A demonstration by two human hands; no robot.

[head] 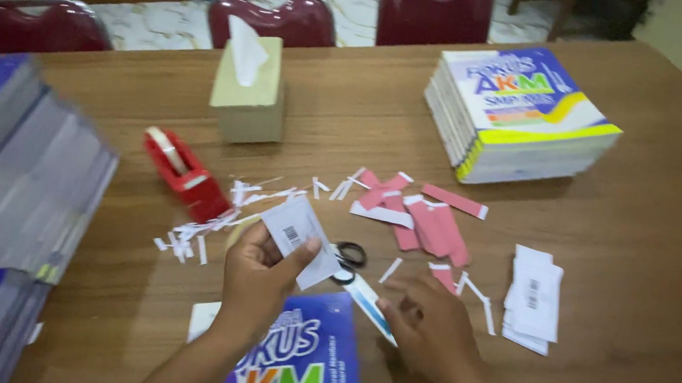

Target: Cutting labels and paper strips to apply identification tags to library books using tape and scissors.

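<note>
Brown wood table (pixel 671 278), smooth and slightly glossy, littered with paper scraps. Left hand (pixel 259 275) pinches a small white barcode label (pixel 296 235) just above the blue book (pixel 298 380); right hand (pixel 430 324), fingers curled down, presses a strip (pixel 368 304) beside the book's right edge. Keeping the thin, floppy label taut should help (it curls easily). Black-handled scissors (pixel 348 258) lie just beyond the book.
</note>
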